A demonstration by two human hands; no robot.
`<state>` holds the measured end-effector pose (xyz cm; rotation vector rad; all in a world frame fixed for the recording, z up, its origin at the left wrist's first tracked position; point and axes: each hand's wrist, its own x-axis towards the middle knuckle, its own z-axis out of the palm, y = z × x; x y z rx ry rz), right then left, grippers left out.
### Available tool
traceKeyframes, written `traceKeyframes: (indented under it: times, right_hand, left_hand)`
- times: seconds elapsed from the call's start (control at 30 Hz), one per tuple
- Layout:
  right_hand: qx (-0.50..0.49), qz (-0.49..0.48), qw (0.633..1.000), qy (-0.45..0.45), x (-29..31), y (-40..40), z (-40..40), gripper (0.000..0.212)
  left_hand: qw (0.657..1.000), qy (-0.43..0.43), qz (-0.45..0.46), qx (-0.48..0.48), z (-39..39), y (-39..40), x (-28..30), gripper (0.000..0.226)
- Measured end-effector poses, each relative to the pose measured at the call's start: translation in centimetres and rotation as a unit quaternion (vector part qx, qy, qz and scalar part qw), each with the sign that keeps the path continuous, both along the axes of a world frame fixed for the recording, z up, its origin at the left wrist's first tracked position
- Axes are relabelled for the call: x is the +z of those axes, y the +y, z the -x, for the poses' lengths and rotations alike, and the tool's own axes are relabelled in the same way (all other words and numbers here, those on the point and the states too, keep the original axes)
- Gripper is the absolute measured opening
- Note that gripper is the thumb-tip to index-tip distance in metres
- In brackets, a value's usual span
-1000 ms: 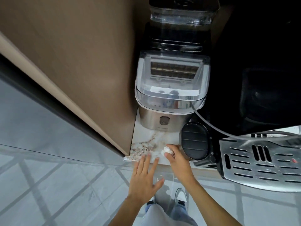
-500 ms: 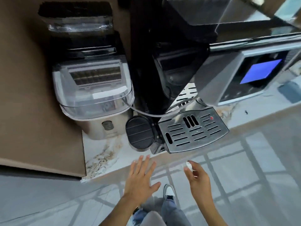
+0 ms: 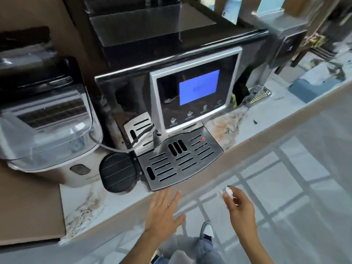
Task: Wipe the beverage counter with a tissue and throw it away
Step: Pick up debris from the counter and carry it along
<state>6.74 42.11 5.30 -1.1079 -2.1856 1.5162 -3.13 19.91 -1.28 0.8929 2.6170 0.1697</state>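
Crumpled tissue (image 3: 228,191) in right hand (image 3: 241,206)

Pale tiled floor (image 3: 297,187) with grey grid lines lies below; a brown panel wall (image 3: 28,12) stands left.

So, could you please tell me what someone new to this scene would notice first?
The bright blue screen on the front panel of the big black coffee machine at the centre of the counter draws the eye first. Below it, the slotted metal drip tray juts towards the counter's edge. In the foreground, the right hand pinches a small crumpled white tissue off the counter, while the left hand is spread open.
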Motion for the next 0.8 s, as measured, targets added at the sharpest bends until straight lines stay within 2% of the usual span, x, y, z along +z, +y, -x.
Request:
traceKeyframes:
  times: [0.17, 0.37, 0.57, 0.8]
  right_hand:
    - [0.005, 0.006, 1.0, 0.003, 0.4, 6.2, 0.3, 0.016]
    - [0.03, 0.014, 0.999, 0.012, 0.8, 14.7, 1.3, 0.021]
    - [0.033, 0.017, 0.999, 0.033, 2.1, 20.9, 2.0, 0.013]
    - [0.0, 0.015, 0.998, 0.062, 3.3, 27.2, 2.9, 0.02]
  left_hand:
    - [1.0, 0.016, 0.007, 0.005, 0.7, 5.2, -1.0, 0.085]
    - [0.999, 0.023, 0.019, 0.016, 1.5, 13.1, -1.6, 0.083]
    - [0.999, 0.044, 0.03, -0.004, 2.5, 20.4, -0.4, 0.082]
    - [0.996, 0.056, 0.044, -0.057, 4.6, 28.5, -0.6, 0.082]
